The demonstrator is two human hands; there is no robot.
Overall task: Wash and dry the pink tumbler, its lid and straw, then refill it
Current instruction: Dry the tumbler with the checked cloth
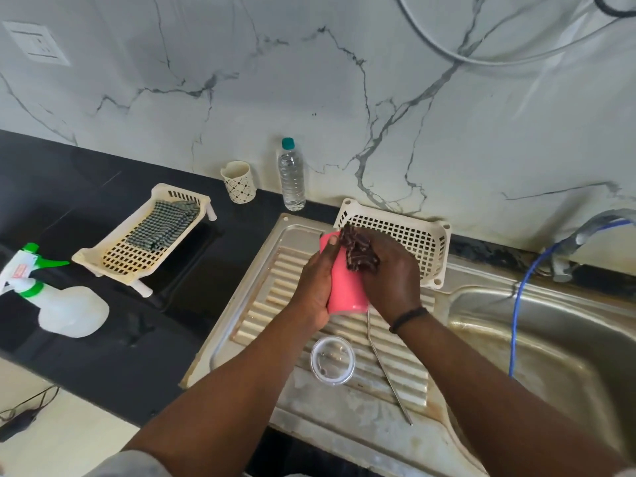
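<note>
- Pink tumbler [344,287]: held above the ribbed steel drainboard [261,315], centre of view, tilted with mouth toward 11 o'clock.
- Left hand [315,290]: wrapped round the tumbler's left side, fingers curled about the wall, thumb near the rim.
- Right hand [389,277]: fingers curled on a dark brown patterned cloth [358,251], pressed against the tumbler's upper right side near the rim; black band on the wrist.
- Clear lid [332,360]: flat on the drainboard, at 6 o'clock from the tumbler, apart from both hands.
- Metal straw [385,370]: lying on the drainboard just right of the lid, running from under the tumbler toward 5 o'clock.
- Cream slotted basket [413,235]: at 1 o'clock behind the hands, on the drainboard's far edge.
- Second cream basket [113,259]: on the black tabletop [103,366] at 9 o'clock, holding a folded green checked cloth [165,222].
- Water bottle [292,177], teal cap: upright against the marble wall at 12 o'clock.
- Patterned cup [238,182]: just left of the bottle.
- White spray bottle [58,301], green trigger: on its side on the tabletop, far left.
- Steel sink basin [550,356]: at 3 o'clock, blue hose [519,304] hanging into it from the tap.
</note>
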